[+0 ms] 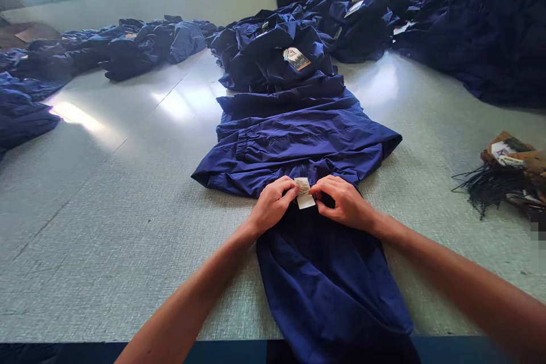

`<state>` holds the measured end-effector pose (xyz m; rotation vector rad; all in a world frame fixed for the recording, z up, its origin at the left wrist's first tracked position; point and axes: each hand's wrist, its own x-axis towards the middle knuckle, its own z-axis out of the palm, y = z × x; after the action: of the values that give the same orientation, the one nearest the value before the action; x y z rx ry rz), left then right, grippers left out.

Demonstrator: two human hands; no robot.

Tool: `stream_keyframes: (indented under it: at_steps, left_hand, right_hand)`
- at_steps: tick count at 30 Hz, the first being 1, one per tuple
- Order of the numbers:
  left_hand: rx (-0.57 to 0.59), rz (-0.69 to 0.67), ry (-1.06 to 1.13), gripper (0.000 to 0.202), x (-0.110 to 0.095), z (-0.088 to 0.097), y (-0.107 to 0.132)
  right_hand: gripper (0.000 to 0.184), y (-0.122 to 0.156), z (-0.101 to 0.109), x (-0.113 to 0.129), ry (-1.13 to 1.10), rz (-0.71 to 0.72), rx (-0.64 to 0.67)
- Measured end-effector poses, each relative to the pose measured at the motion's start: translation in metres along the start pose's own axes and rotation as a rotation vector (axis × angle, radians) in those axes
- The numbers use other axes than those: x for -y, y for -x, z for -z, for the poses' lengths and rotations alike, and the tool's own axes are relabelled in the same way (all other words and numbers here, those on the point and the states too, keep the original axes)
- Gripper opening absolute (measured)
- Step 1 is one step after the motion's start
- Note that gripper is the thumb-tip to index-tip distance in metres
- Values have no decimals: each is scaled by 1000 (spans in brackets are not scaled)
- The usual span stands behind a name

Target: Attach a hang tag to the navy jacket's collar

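A navy blue jacket lies flat on the grey table, its lower part hanging over the near edge. A small white label sits at the jacket's middle. My left hand pinches the label's left edge with closed fingers. My right hand is closed too, pinching the label's right side and the fabric by it. Both hands rest on the jacket.
A pile of folded navy jackets with a paper hang tag lies behind. More navy garments are heaped at the far left and a dark heap at the far right. Cardboard tags with black strings lie at the right.
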<state>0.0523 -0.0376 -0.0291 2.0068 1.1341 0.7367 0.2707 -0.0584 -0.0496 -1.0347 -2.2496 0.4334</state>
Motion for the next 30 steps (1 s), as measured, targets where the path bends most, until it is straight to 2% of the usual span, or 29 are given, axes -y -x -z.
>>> stream_keyframes:
  at_steps: [3, 6, 12, 18, 23, 30]
  left_hand:
    - [6, -14, 0, 27, 1, 0, 0]
    - [11, -31, 6, 25, 2, 0, 1]
    - [-38, -38, -37, 18, 1, -2, 6]
    - [-15, 2, -64, 25, 0, -2, 7]
    - [-94, 69, -68, 21, 1, -4, 5]
    - [-128, 115, 9, 21, 1, -3, 3]
  right_hand:
    - [11, 0, 0, -1, 47, 37, 32]
    - [13, 0, 1, -2, 35, 40, 23]
    - [15, -1, 0, -2, -55, -47, -34]
    - [17, -2, 2, -1, -111, -145, -51]
    - [16, -3, 3, 1, -143, -190, -76]
    - [15, -1, 2, 2, -110, -98, -94]
